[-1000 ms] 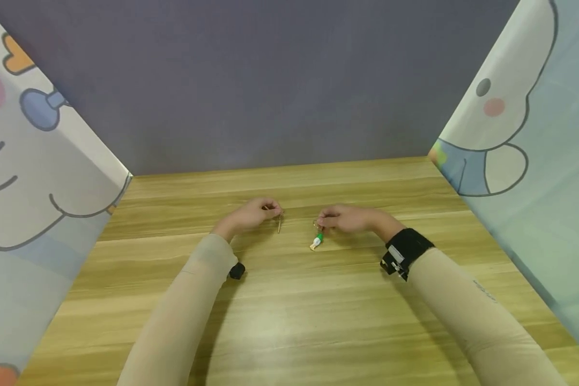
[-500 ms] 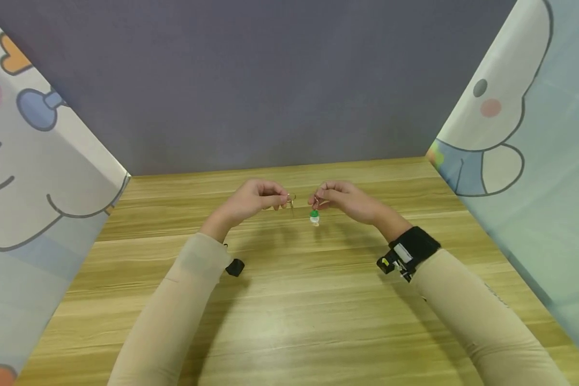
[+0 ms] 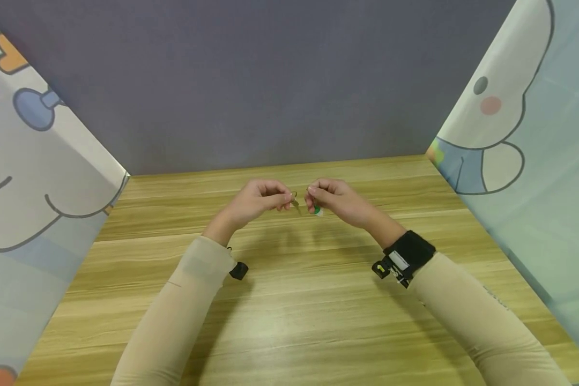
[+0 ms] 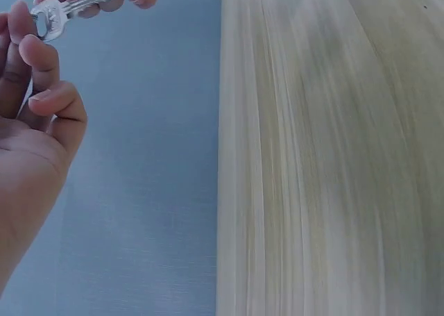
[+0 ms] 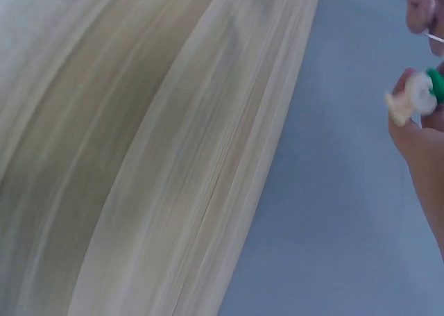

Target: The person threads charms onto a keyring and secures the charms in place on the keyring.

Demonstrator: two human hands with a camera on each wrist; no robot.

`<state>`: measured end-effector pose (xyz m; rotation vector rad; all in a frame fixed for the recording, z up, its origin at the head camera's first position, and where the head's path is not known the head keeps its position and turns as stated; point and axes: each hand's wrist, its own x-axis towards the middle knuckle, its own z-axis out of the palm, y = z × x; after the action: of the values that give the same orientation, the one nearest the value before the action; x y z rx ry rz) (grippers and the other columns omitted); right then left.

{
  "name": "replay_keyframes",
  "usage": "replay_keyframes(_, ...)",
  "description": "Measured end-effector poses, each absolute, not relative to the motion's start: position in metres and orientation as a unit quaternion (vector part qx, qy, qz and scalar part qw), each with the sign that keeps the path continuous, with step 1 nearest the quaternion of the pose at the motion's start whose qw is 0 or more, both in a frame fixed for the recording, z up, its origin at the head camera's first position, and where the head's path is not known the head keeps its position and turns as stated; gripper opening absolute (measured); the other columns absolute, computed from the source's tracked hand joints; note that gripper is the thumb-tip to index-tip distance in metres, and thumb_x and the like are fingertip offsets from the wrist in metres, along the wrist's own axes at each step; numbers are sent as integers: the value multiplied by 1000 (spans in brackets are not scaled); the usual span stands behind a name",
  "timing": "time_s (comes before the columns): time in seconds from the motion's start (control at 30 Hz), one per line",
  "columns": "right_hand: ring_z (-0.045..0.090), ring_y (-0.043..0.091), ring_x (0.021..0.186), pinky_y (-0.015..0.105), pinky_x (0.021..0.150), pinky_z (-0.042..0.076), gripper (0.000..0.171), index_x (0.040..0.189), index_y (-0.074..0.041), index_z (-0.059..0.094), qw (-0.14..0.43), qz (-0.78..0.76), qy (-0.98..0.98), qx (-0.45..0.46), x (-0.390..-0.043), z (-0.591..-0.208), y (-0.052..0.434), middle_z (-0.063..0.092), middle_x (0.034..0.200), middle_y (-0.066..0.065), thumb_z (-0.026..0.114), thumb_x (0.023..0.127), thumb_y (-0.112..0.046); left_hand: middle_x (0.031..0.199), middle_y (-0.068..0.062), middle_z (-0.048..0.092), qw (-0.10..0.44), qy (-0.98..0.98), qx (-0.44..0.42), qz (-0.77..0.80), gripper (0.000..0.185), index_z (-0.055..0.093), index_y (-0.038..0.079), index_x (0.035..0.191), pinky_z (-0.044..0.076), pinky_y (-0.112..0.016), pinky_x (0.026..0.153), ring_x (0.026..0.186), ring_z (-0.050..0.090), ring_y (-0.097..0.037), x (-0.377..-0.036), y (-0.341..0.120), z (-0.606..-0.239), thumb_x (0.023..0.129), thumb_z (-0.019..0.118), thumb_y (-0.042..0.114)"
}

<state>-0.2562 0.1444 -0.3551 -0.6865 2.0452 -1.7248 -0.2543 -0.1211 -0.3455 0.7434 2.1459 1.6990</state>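
My left hand (image 3: 258,203) pinches a small metal key (image 3: 296,206) between thumb and fingertips, and a thin ring shows at its top. Silver in the left wrist view, the key (image 4: 55,17) points toward the other hand's fingers. My right hand (image 3: 340,202) holds a keychain charm (image 3: 318,210) with green and white parts. Seen from the right wrist, the charm (image 5: 420,94) is a little figure with a pale tan end, hanging against the fingers. The charm's own ring is mostly hidden by the right fingertips. Both hands are raised over the table, fingertips a short gap apart.
The wood-grain table (image 3: 289,311) runs under both arms. A grey panel (image 3: 280,86) stands along its far edge, with cartoon-printed panels (image 3: 492,96) at left and right. A black wrist strap with a small camera (image 3: 405,257) sits on the right wrist.
Both hands have risen from near the tabletop with the key and the charm and moved closer together. The charm, hanging in full view before, is now partly covered by the right fingers.
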Motion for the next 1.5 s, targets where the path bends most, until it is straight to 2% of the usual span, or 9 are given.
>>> replay_keyframes(0.13,65,17,91,31,82,56,29,119,0,64,167,-603,743,-237,-252,-354,142,67,99,4,50,115,-25,92,-9,75,140,739,275,599,15,75,0,106,55,-31,78,79,62,-16,-253,-120,-345,106,66,12)
replay_keyframes(0.3,67,12,87,26,79,58,22,124,6,62,153,-629,727,-231,-248,-352,140,70,95,1,55,111,-10,96,-18,76,129,742,293,589,15,76,-2,107,56,-31,79,81,65,-16,-253,-119,-345,105,67,10)
replay_keyframes(0.43,71,15,86,25,78,60,20,122,8,65,118,-628,733,-233,-248,-352,138,73,97,3,61,108,-5,99,-14,77,126,757,295,569,16,78,2,111,57,-34,84,89,70,-18,-251,-119,-347,106,67,12)
replay_keyframes(0.67,72,17,81,29,67,57,18,117,-6,79,36,-535,800,-268,-243,-357,135,78,96,7,71,104,-14,109,-19,77,130,768,296,553,18,79,5,114,58,-47,94,100,72,-21,-249,-120,-348,106,67,16)
replay_keyframes(0.93,69,32,77,27,68,55,11,105,-4,82,-85,-504,777,-366,-241,-360,131,77,93,13,72,100,-3,105,-10,79,127,773,317,535,21,79,4,113,58,-40,88,97,71,-19,-248,-117,-348,108,64,17)
replay_keyframes(1.07,69,20,74,31,67,57,9,103,-4,83,-119,-483,782,-376,-241,-361,131,79,94,10,74,99,-3,103,-12,79,119,784,321,518,23,79,3,111,56,-39,86,92,69,-19,-246,-115,-345,109,63,19)
replay_keyframes(1.17,68,14,74,29,67,56,8,102,-5,83,-129,-475,786,-374,-240,-361,131,80,94,9,76,98,-4,105,-15,79,111,797,318,501,22,81,6,109,56,-37,84,88,67,-20,-245,-113,-343,108,65,22)
replay_keyframes(1.33,68,14,75,23,68,54,8,101,-4,83,-146,-462,788,-380,-240,-362,131,80,94,9,76,97,-3,98,-14,77,71,822,327,460,17,80,13,108,49,-31,71,77,58,-19,-243,-110,-342,107,65,21)
replay_keyframes(1.5,69,10,75,23,68,55,10,107,0,79,-125,-473,792,-365,-239,-361,133,77,93,13,73,99,-2,89,-1,71,-56,846,398,349,16,77,12,106,45,-29,67,75,53,-14,-240,-108,-343,107,60,12)
